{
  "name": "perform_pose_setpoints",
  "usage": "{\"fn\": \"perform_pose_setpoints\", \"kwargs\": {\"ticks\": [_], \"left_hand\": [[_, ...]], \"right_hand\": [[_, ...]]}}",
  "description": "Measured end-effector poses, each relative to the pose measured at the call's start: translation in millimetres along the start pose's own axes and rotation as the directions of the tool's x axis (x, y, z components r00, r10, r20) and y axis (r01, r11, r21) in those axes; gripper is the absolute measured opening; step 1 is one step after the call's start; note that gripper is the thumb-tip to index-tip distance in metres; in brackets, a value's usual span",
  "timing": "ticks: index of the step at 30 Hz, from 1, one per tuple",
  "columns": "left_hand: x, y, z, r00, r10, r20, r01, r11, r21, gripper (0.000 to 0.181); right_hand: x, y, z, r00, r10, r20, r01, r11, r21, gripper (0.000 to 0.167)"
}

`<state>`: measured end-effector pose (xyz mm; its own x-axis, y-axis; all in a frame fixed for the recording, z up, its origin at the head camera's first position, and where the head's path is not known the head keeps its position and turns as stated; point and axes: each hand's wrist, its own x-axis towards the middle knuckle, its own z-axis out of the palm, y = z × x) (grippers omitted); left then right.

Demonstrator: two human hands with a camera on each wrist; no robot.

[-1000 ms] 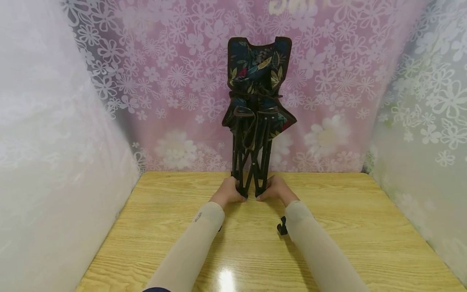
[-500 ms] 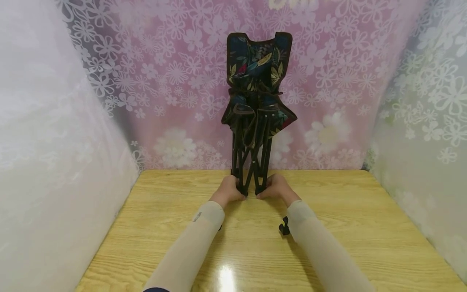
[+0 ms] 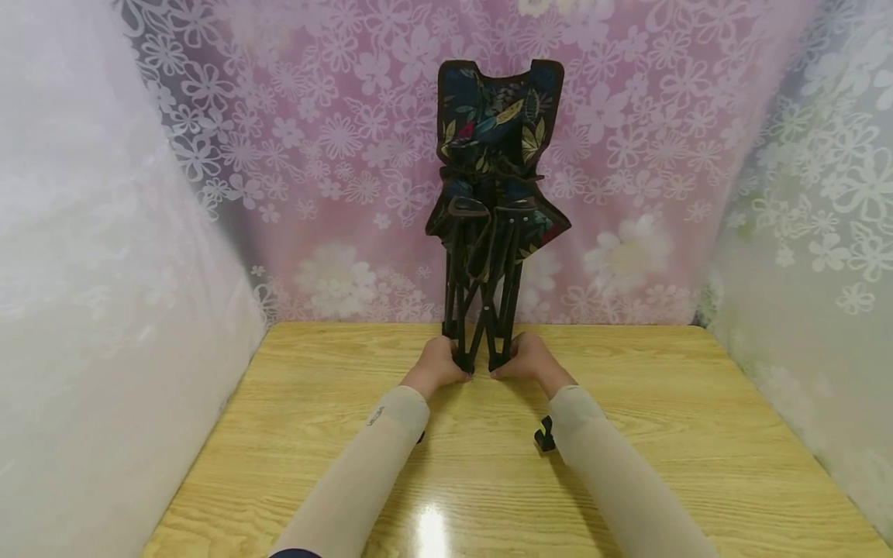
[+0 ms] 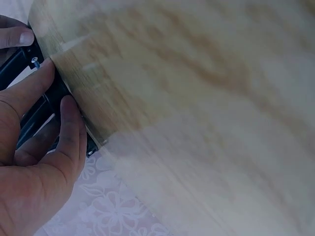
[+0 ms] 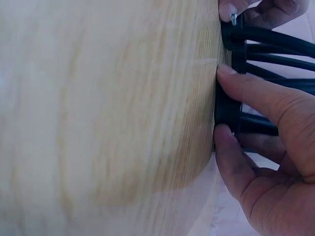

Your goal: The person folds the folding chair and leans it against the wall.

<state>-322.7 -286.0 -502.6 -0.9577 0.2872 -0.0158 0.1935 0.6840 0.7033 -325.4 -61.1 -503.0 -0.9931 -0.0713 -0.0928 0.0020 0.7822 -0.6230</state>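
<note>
A folding chair (image 3: 498, 116), partly folded, stands upright at the back of the wooden table, its dark leaf-patterned fabric bunched above crossed black legs. Low at the left feet, my left hand (image 3: 439, 363) grips a leg end between thumb and fingers. Opposite it, my right hand (image 3: 532, 361) grips the right leg end in the same way. In the left wrist view a black foot piece (image 4: 58, 91) lies between the left thumb and fingers. The right wrist view has another black foot piece (image 5: 227, 105) pinched by the right hand, with the black tubes running off to the side.
The wooden table (image 3: 474, 480) spreads around both forearms. Behind the chair hangs a pink floral curtain (image 3: 335, 155), close to its back. Pale sheets (image 3: 105, 310) close off the left and right sides. Black strap clips (image 3: 544, 435) show beneath the wrists.
The chair appears slightly higher in the head view, along with a small shift of the whole scene. Both hands keep their hold on the leg ends.
</note>
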Motion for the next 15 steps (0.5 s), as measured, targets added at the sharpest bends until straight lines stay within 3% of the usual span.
{"fn": "perform_pose_setpoints", "kwargs": {"ticks": [9,15], "left_hand": [[-6.5,-1.0,-1.9,1.000,0.009,0.007,-0.009,1.000,-0.007,0.052],[-7.6,-2.2,-4.4,0.999,0.017,0.040,-0.016,1.000,-0.020,0.067]], "right_hand": [[-1.9,0.0,3.5,1.000,-0.003,-0.027,0.003,1.000,0.003,0.033],[-5.7,-2.4,1.5,1.000,-0.009,-0.030,0.009,1.000,-0.023,0.031]]}}
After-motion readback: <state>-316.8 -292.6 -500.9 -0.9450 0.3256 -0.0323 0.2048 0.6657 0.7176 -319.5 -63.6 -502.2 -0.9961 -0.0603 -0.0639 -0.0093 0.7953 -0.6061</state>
